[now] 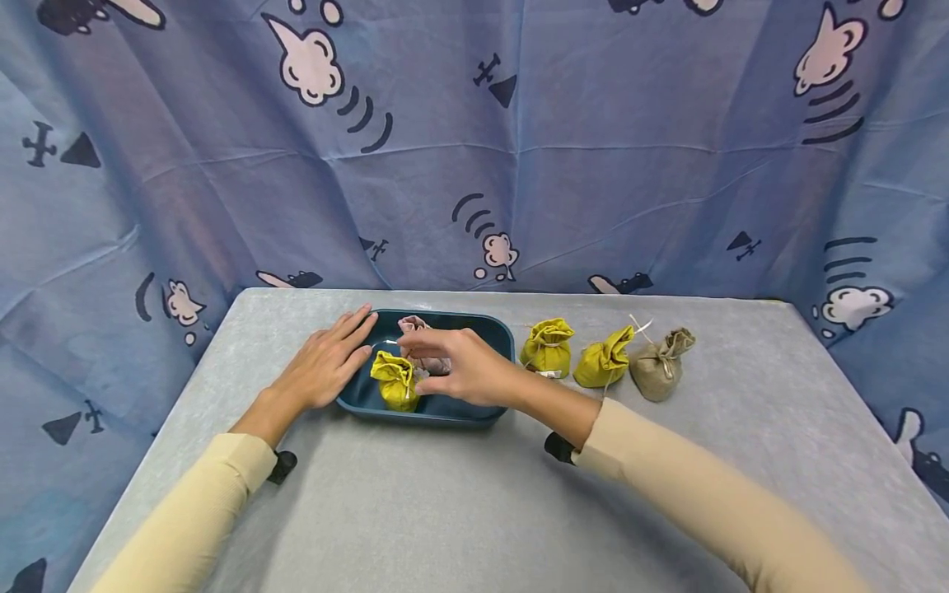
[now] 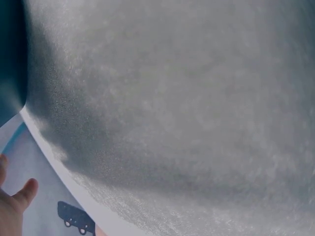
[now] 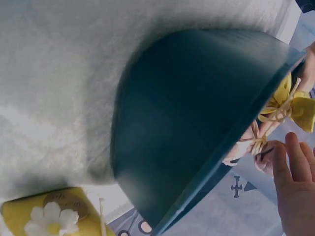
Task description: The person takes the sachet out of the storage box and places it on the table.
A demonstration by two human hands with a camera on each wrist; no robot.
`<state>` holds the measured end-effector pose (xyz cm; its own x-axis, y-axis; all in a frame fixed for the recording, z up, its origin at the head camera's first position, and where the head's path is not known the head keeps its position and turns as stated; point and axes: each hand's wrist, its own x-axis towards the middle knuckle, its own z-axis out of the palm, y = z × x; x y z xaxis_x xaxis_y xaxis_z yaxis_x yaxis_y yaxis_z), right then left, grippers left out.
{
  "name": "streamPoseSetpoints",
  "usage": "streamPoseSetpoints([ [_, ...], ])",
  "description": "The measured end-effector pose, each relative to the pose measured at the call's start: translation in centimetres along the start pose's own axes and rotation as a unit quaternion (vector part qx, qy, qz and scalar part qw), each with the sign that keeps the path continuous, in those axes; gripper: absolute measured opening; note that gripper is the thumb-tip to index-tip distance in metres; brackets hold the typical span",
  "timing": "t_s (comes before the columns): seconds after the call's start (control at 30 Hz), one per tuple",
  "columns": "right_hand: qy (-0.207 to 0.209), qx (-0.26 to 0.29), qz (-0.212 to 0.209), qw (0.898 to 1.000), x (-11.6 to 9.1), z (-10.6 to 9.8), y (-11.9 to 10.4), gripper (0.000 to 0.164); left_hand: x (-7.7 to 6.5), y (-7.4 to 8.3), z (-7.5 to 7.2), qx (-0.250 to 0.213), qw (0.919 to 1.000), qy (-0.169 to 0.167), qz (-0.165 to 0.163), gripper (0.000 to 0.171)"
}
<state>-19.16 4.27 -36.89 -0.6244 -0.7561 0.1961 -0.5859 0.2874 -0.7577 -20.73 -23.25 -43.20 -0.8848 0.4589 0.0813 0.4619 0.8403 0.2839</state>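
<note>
A dark teal plastic bin (image 1: 445, 418) stands on the table with two small drawstring pouches inside, one yellow (image 1: 395, 380) and one pale pink (image 1: 413, 324). My left hand (image 1: 326, 358) rests on the bin's left end, fingers stretched along the rim; only a thumb and fingertip edge show in the left wrist view. Over the bin, my right hand (image 1: 474, 366) has thumb and fingers spread apart, with nothing gripped between them. Its thumb is right beside the yellow pouch, and the hand partly hides the pink one. The right wrist view shows its fingers (image 3: 295, 157) extended near both pouches.
Right of the bin, two yellow pouches (image 1: 547, 347) (image 1: 602, 361) and a tan burlap pouch (image 1: 656, 367) stand in a row on the grey table (image 1: 415, 511). One yellow pouch bears a white flower. A blue patterned curtain (image 1: 593, 189) hangs behind the table's far edge.
</note>
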Motion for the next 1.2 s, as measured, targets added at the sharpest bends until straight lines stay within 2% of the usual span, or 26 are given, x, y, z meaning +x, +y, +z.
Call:
streamPoseSetpoints([
  [0.33, -0.027, -0.011, 0.034, 0.999, 1.1, 1.2, -0.2, 0.064, -0.1, 0.0, 0.0, -0.003, 1.0, 0.006, 0.005, 0.057],
  [0.6, -0.044, -0.075, 0.038, 0.996, 1.6, 1.6, -0.2, 0.063, 0.0, -0.1, 0.0, 0.0, 1.0, 0.006, 0.008, 0.056],
  [0.87, -0.061, -0.109, 0.042, 0.991, 2.0, 1.9, -0.1, 0.061, 0.0, -0.2, 0.1, -0.001, 1.0, 0.007, 0.007, 0.056],
  [1.2, -0.062, -0.105, 0.05, 0.991, 1.9, 2.0, 0.2, 0.055, 0.0, -0.3, 0.1, -0.002, 1.0, 0.005, 0.005, 0.056],
])
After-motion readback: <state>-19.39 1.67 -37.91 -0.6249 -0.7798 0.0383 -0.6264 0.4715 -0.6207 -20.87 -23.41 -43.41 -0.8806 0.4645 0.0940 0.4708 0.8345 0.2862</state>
